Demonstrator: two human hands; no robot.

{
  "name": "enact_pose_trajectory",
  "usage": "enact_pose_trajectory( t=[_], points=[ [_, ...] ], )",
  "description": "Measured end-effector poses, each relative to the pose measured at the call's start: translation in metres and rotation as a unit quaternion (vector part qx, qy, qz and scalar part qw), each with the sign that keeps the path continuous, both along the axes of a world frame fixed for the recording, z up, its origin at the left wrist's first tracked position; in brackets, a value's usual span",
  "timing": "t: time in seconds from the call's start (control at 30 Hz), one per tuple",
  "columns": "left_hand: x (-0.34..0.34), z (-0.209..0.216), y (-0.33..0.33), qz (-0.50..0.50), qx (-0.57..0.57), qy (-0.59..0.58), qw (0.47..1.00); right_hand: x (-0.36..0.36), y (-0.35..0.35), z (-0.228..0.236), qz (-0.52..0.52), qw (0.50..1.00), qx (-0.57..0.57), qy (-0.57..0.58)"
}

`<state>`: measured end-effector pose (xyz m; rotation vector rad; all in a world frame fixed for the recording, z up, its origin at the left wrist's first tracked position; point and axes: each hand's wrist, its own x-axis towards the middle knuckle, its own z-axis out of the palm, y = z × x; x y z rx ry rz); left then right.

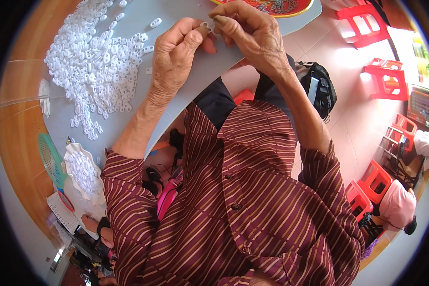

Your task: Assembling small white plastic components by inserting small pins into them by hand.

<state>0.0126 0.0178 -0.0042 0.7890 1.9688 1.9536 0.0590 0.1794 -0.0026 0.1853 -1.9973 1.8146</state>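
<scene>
My left hand (176, 52) and my right hand (248, 31) meet over the grey sheet (209, 71) at the top of the view. Both pinch one small white plastic ring piece (207, 25) between thumb and fingers. A big heap of the same white plastic pieces (95, 62) lies on the sheet to the left of my left hand. One loose piece (155, 22) rests just above the left hand. My striped maroon sleeves fill the lower half of the view.
A red tray with a yellow rim (276, 8) holds small metal parts at the top. A white dish of white pieces (83, 171) and a green basket (50, 159) sit at the left. Red plastic stools (367, 24) stand on the floor to the right. A black bag (321, 88) lies nearby.
</scene>
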Motion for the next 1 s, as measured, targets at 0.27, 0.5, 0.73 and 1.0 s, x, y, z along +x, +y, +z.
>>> enact_pose_trajectory(
  t=[0.27, 0.5, 0.73, 1.0],
  points=[
    [-0.002, -0.001, -0.001, -0.005, -0.018, 0.005, 1.0, 0.001, -0.004, -0.002, -0.024, 0.997, 0.06, -0.043],
    [0.001, 0.001, 0.005, 0.002, 0.03, 0.015, 0.999, 0.0, -0.006, -0.002, -0.029, 0.997, 0.021, -0.065],
    [0.001, 0.001, -0.002, -0.009, 0.02, 0.034, 0.999, 0.001, -0.01, -0.002, -0.017, 0.998, 0.053, -0.034],
    [-0.022, 0.021, -0.017, 0.054, -0.106, 0.141, 0.983, 0.004, -0.007, 0.003, -0.011, 0.994, -0.067, -0.084]
  ],
)
